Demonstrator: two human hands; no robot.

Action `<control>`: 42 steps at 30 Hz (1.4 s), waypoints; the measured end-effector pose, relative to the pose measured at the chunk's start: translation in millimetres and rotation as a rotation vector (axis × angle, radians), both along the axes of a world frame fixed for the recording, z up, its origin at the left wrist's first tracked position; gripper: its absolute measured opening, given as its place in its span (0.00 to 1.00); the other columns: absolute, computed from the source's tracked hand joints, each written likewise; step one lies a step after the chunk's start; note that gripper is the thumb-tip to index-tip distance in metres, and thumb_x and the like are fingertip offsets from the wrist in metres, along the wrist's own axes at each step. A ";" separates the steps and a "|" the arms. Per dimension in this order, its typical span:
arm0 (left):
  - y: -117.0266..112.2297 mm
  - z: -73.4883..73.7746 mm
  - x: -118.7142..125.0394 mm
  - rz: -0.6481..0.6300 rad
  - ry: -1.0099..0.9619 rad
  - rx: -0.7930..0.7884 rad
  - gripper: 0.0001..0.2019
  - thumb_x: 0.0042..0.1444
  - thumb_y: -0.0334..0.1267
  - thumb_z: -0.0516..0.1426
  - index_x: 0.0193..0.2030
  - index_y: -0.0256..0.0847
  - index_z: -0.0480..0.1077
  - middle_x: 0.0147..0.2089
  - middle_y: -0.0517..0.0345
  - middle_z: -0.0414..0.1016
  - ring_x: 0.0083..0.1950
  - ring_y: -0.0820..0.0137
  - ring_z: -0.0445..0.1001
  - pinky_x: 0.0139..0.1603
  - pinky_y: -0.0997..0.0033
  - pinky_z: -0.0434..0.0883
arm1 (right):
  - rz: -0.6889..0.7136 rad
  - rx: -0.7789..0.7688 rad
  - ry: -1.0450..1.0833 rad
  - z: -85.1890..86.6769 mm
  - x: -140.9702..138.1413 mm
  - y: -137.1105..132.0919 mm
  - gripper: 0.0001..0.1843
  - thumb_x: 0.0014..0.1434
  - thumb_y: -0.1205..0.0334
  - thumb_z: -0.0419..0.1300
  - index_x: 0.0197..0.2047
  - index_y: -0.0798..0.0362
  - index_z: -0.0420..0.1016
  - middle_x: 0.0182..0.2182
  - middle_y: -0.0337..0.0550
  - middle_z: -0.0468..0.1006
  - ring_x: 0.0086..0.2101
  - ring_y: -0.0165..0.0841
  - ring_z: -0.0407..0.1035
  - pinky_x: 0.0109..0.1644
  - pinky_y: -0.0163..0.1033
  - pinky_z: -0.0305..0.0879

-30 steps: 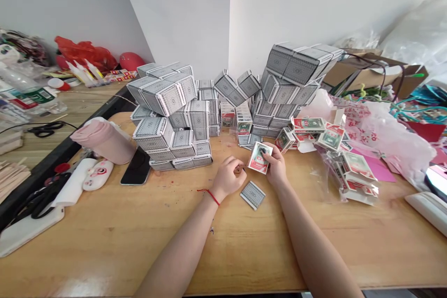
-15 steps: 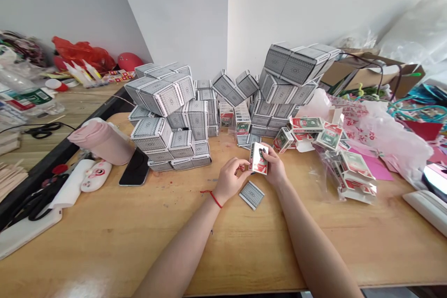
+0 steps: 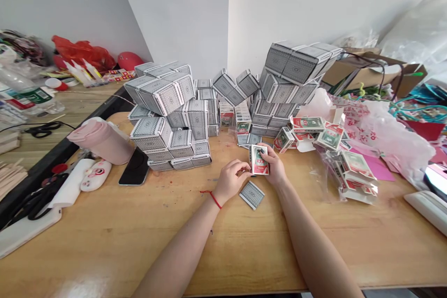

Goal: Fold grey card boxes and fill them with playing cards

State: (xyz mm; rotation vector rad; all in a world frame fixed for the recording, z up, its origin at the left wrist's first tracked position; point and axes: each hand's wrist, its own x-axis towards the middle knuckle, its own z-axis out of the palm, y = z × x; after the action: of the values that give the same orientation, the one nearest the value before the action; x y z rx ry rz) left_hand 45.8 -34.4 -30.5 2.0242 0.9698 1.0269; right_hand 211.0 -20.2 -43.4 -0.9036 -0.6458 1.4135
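far left of the frame: black scissors (image 3: 44,129) lie amid clutter. pink roll (image 3: 103,144) and phone (image 3: 134,167) sit nearer in, presumably parked there to stay off the forearms' path.

upper centre-left: left stack (image 3: 174,95) of grey patterned blocks, tiered, upper ones skewed. likely piled high to save room on the counter (image 3: 104,242).

centre: left hand (image 3: 230,178) is narrow, fingers curled, thumb and forefinger close together at the lower left edge of the card box (image 3: 259,163). can't tell if it pinches that edge or just touches; too small.

below the box, between the wrists: patterned card (image 3: 252,195), flat on the counter, touched by neither hand. probably there for short reach.

card box is just right of centre, printed red/green side up and tipped toward the camera. right hand (image 3: 275,165) holds it by its right side, thumb across the face, fingers mostly hidden behind. grip looks like a steadying one, leaving the left edge exposed to the other hand.

upper right of centre: right stack (image 3: 293,65), same blocks. right: red/green cartons (image 3: 330,136) in a loose heap, looks dumped rather than arranged.
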 end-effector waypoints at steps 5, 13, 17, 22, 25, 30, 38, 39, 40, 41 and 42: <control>-3.0 -0.6 2.8 -0.034 0.017 -0.009 0.04 0.52 0.35 0.56 0.28 0.39 0.67 0.29 0.59 0.67 0.31 0.74 0.65 0.34 0.75 0.63 | -0.006 0.005 -0.017 2.8 -1.1 -0.8 0.17 0.42 0.64 0.62 0.39 0.48 0.69 0.26 0.33 0.72 0.21 0.27 0.64 0.24 0.33 0.63; -2.0 -3.7 3.8 0.051 -0.055 -0.103 0.09 0.49 0.37 0.58 0.38 0.41 0.67 0.33 0.59 0.70 0.33 0.73 0.67 0.34 0.75 0.65 | -0.050 -0.008 -0.001 0.9 -1.5 1.6 0.17 0.41 0.63 0.62 0.38 0.49 0.69 0.26 0.34 0.71 0.21 0.27 0.63 0.22 0.32 0.61; -1.6 -2.9 3.3 0.049 0.012 -0.041 0.04 0.51 0.37 0.57 0.34 0.41 0.67 0.32 0.59 0.69 0.33 0.73 0.67 0.35 0.74 0.64 | -0.081 0.000 -0.011 -1.7 -2.4 2.1 0.16 0.41 0.64 0.62 0.38 0.49 0.69 0.25 0.34 0.70 0.21 0.27 0.63 0.23 0.32 0.60; -1.7 -3.0 3.7 0.040 0.061 -0.014 0.03 0.53 0.36 0.55 0.34 0.40 0.67 0.30 0.59 0.68 0.32 0.73 0.65 0.34 0.74 0.63 | -0.120 0.011 -0.021 -4.4 -2.6 2.4 0.15 0.41 0.64 0.62 0.37 0.49 0.69 0.25 0.33 0.69 0.21 0.26 0.62 0.24 0.31 0.59; -1.1 -2.8 3.9 0.025 0.068 -0.005 0.02 0.53 0.35 0.54 0.33 0.40 0.68 0.30 0.59 0.68 0.32 0.73 0.66 0.35 0.74 0.63 | -0.123 -0.003 -0.026 -4.6 -2.9 2.5 0.16 0.41 0.64 0.62 0.37 0.49 0.69 0.24 0.33 0.69 0.21 0.26 0.61 0.23 0.30 0.58; -1.0 -2.3 4.2 -0.024 0.045 -0.014 0.02 0.52 0.33 0.55 0.32 0.41 0.68 0.31 0.59 0.68 0.33 0.73 0.66 0.35 0.75 0.63 | -0.078 -0.022 -0.027 -1.1 -3.3 0.9 0.17 0.40 0.63 0.62 0.37 0.49 0.69 0.24 0.33 0.70 0.20 0.26 0.61 0.22 0.30 0.58; -3.4 -0.2 4.6 -0.072 0.033 -0.038 0.03 0.52 0.31 0.54 0.29 0.40 0.68 0.28 0.60 0.66 0.29 0.74 0.64 0.31 0.76 0.61 | -0.007 -0.038 -0.045 2.9 -1.6 -1.1 0.16 0.41 0.63 0.62 0.37 0.50 0.69 0.24 0.33 0.71 0.20 0.27 0.63 0.22 0.32 0.61; -3.3 0.9 4.3 -0.075 0.031 -0.037 0.03 0.52 0.31 0.54 0.29 0.40 0.68 0.28 0.60 0.66 0.29 0.75 0.63 0.31 0.76 0.61 | -0.015 -0.036 -0.041 2.5 -1.7 -1.1 0.16 0.41 0.63 0.62 0.37 0.50 0.69 0.24 0.33 0.72 0.20 0.27 0.63 0.22 0.32 0.61; -3.1 2.0 3.9 -0.077 0.032 -0.035 0.03 0.52 0.31 0.54 0.29 0.40 0.68 0.28 0.60 0.66 0.28 0.75 0.63 0.31 0.76 0.60 | -0.025 -0.035 -0.033 1.9 -1.9 -1.0 0.16 0.41 0.63 0.63 0.37 0.50 0.69 0.24 0.33 0.72 0.19 0.26 0.64 0.21 0.32 0.61; -2.9 3.1 3.6 -0.079 0.036 -0.031 0.03 0.52 0.32 0.54 0.29 0.40 0.68 0.28 0.60 0.66 0.28 0.75 0.63 0.30 0.76 0.60 | -0.035 -0.035 -0.023 1.0 -2.1 -0.8 0.16 0.41 0.63 0.63 0.37 0.50 0.69 0.24 0.33 0.72 0.19 0.26 0.64 0.21 0.32 0.61; -2.8 4.1 3.3 -0.078 0.042 -0.027 0.03 0.52 0.32 0.53 0.29 0.40 0.67 0.28 0.60 0.65 0.28 0.75 0.62 0.30 0.76 0.60 | -0.047 -0.038 -0.011 0.1 -2.2 -0.3 0.16 0.41 0.63 0.63 0.37 0.50 0.69 0.24 0.33 0.72 0.20 0.26 0.64 0.21 0.32 0.61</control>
State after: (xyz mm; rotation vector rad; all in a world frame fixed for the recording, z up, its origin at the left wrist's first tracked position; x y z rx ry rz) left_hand 49.1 -37.2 -26.4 2.0521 0.9136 0.9285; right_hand 208.8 -20.5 -43.3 -0.9513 -0.6046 1.3835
